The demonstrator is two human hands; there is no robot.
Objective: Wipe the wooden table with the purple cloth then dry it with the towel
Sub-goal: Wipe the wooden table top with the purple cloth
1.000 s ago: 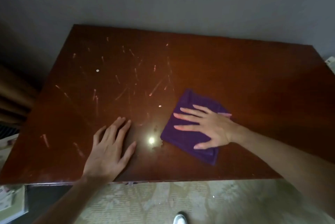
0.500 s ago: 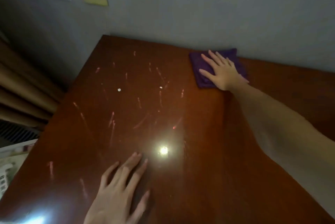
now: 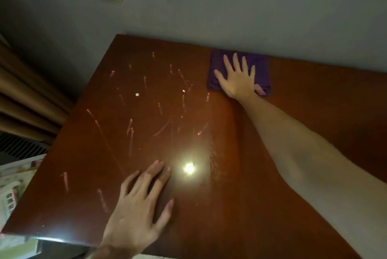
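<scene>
On the scuffed counter (image 3: 293, 133) by the wall, our flat right hand (image 3: 238, 78) presses the cloth (image 3: 261, 70); marks lie leftward, nearer our flat left hand (image 3: 136, 210)

Right hand (image 3: 237, 79) hides the purple cloth's (image 3: 261, 70) middle; table's (image 3: 314, 112) right side cut off.

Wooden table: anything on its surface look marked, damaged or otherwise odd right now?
Yes. Pale pinkish streaks and small white specks scatter across the left half of the wooden table, away from the purple cloth; whether scratches or smears, unclear.
</scene>
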